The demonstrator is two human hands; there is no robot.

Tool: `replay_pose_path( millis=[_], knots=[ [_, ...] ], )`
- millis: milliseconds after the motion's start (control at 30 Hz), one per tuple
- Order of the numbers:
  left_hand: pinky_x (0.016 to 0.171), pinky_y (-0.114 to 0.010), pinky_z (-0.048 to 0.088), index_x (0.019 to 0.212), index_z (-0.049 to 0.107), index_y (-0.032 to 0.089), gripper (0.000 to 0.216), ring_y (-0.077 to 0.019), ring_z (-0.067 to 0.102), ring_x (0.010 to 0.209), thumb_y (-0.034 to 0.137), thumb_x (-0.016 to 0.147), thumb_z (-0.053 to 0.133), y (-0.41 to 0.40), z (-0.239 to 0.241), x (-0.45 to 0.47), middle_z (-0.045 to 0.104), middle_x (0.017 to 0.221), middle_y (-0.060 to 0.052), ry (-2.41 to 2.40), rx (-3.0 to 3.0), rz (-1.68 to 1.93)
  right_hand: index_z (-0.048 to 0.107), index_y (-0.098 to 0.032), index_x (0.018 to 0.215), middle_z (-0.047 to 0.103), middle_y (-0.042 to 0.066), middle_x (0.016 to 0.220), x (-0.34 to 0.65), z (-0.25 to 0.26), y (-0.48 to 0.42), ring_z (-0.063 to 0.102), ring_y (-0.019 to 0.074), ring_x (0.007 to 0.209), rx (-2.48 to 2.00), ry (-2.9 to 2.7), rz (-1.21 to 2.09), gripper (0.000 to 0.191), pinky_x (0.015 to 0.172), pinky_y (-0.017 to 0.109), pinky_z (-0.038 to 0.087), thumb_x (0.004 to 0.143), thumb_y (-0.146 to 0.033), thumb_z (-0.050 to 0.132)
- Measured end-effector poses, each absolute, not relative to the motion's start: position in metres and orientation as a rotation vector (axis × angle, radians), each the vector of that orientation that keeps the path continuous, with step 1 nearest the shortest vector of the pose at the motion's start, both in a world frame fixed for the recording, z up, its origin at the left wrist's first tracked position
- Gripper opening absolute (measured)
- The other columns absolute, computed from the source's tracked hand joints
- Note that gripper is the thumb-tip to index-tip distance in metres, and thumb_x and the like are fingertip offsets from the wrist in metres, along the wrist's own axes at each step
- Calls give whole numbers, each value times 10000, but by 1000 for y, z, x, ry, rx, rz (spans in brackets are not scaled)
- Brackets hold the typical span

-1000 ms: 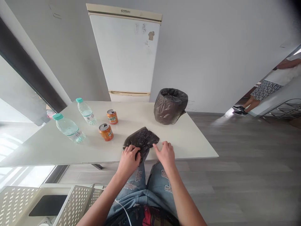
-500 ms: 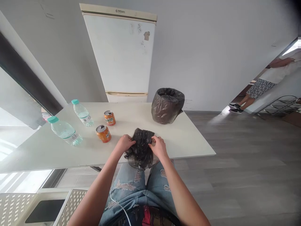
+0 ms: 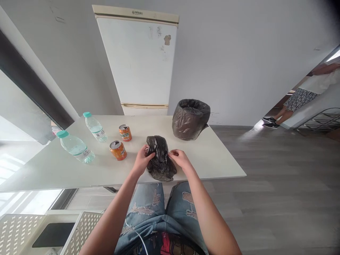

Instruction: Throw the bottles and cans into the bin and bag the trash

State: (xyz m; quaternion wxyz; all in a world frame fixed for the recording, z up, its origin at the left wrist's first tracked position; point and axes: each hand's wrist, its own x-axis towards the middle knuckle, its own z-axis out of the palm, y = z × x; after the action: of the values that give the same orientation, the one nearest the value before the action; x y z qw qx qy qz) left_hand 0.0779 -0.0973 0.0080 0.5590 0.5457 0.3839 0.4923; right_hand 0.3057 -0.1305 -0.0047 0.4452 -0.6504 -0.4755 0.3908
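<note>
Black bag point(image 3: 161, 165) isn't drooping past the bench point(image 3: 212, 159) edge anymore, left hand point(image 3: 142, 160) and right hand point(image 3: 181, 159) fingers both pinching it, so probably easier handling.

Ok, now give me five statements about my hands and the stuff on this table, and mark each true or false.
1. The left hand holds the bag. True.
2. The right hand is on a can. False: it is at the bag's right side.
3. The bottles have their caps on. True.
4. The bottles are to the right of the cans. False: they are to the left of the cans.
5. The bin is on the right part of the table. True.
</note>
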Motion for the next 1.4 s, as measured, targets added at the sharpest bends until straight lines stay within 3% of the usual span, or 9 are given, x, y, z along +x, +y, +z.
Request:
replay_pose_path(
  millis=[200,433,633,800,967,1067,1167,1267,1400],
  knots=[
    [792,-279,545,1038,486,229,473,-179,701,868,402,798,855,-98,12,80,727,933,-4,783,1295,1157,744,-173,1028,785,115,1027,300,14,-133,737,271,1009,-1053,-1101,1538,586,933,400,580,876,-736,684],
    [890,-381,592,1484,451,227,784,-239,744,981,373,816,835,-91,5,72,784,1089,-70,833,1334,1123,756,-200,1103,806,92,1123,297,5,-125,753,293,1044,-1071,-961,1377,484,971,443,587,710,-442,903],
    [1032,-428,543,799,769,176,103,-311,680,1216,273,789,734,-85,2,60,754,1234,-131,832,1513,1138,748,-195,803,769,58,1044,298,-5,-121,705,235,933,-1015,-972,1215,261,885,368,561,697,-410,851],
    [1080,-430,518,916,843,211,310,-313,605,1351,209,744,585,-82,5,45,690,1374,-121,863,1569,964,828,-223,843,684,79,1237,317,5,-134,699,219,1024,-1070,-1425,1079,191,930,369,566,866,-356,693],
    [1134,-434,487,896,846,224,424,-303,618,1319,398,967,466,-91,13,35,678,1354,-108,954,1754,846,859,-312,1081,594,34,1527,350,25,-149,593,231,1390,-1203,-2125,900,527,1200,432,454,814,-51,487],
    [1145,-447,475,858,808,212,411,-297,645,1257,466,1002,519,-103,23,44,682,1297,-125,1174,2005,940,717,-394,1394,496,-40,1653,365,39,-154,470,206,1529,-1197,-2332,848,839,1262,446,402,711,9,444],
    [1190,-469,444,1157,759,191,366,-297,599,1351,404,1051,480,-116,28,63,646,1416,-151,1196,2300,1002,598,-370,1530,496,-30,1658,365,51,-160,446,214,1550,-1236,-2306,767,906,1279,477,387,718,-3,435],
    [1295,-525,317,1543,537,184,517,-317,418,1559,391,1078,445,-125,19,82,511,1632,-151,1026,2586,804,626,-268,1511,568,44,1598,340,51,-169,475,244,1524,-1459,-2049,491,704,1289,514,361,877,-67,396],
    [1318,-577,253,1659,384,143,623,-343,311,1622,367,1078,415,-120,-8,94,407,1703,-172,970,2741,510,444,-212,1647,354,87,1742,291,28,-181,294,293,1628,-1613,-2101,296,584,1328,555,253,1092,-378,367]
  ],
)
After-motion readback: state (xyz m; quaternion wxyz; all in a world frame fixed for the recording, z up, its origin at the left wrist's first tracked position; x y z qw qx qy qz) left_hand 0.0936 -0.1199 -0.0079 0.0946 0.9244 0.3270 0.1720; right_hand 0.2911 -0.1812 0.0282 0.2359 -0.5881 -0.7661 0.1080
